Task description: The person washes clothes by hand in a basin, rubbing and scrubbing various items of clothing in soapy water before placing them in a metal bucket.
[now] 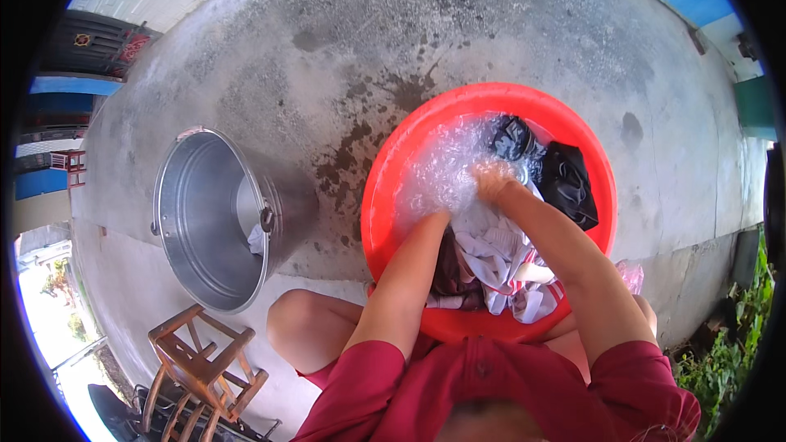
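A round red plastic basin (589,153) stands before me, holding sudsy, splashing water (442,162) and wet clothes. The water hides my left hand beyond the wrist (438,218). Partly covered by foam and spray, my right hand (493,182) is beside the clothes, and its fingers cannot be made out. White cloth with red stripes (491,248) lies heaped between my forearms and over the near side of the basin. Black clothing (568,184) is bunched at the right inner wall, and a dark brown garment (451,276) lies near the left forearm.
A metal bucket (209,215) with a wire handle stands left of the basin, a small white item (256,239) inside. A wooden stool (202,356) is at lower left. Wet patches (350,159) mark the concrete ground. Green plants (731,331) grow at the right edge.
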`<state>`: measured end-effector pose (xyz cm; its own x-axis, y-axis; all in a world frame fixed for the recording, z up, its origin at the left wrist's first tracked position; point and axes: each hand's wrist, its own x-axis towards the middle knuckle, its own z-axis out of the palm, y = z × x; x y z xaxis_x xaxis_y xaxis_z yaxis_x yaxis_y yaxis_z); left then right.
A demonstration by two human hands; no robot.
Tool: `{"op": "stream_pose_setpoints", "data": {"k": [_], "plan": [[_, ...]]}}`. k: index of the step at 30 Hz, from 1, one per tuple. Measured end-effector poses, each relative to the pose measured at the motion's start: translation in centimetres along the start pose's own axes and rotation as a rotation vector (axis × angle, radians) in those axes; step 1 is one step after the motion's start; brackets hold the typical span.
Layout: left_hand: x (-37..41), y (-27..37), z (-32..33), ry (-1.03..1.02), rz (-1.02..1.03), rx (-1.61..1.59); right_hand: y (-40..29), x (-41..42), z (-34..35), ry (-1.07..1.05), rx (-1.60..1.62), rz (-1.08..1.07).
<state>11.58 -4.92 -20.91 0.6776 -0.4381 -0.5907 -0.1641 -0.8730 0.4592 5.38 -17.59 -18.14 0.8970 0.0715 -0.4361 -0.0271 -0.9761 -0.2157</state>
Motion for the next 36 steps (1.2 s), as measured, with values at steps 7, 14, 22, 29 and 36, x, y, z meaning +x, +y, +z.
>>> {"op": "stream_pose_setpoints", "data": {"k": [7,14,22,29,36], "plan": [[1.9,-0.9,-2.3,0.043,0.186,0.166,3.4,7.0,-0.9,-0.167,0.081,-0.219],[-8.8,1.5,-10.2,0.206,0.505,0.340,-2.6,0.9,-9.7,0.440,0.219,-0.187],[-10.0,-0.9,-7.3,0.017,0.038,0.213,-1.9,-4.1,-7.1,0.200,-0.176,-0.494],[-4.4,-1.6,-1.7,-0.065,-0.096,0.046,-2.6,-2.0,-5.7,-0.031,-0.148,-0.256],[-1.7,-1.5,-1.3,0.099,0.010,0.030,-0.7,0.5,-0.3,-0.098,-0.227,-0.299]]}}
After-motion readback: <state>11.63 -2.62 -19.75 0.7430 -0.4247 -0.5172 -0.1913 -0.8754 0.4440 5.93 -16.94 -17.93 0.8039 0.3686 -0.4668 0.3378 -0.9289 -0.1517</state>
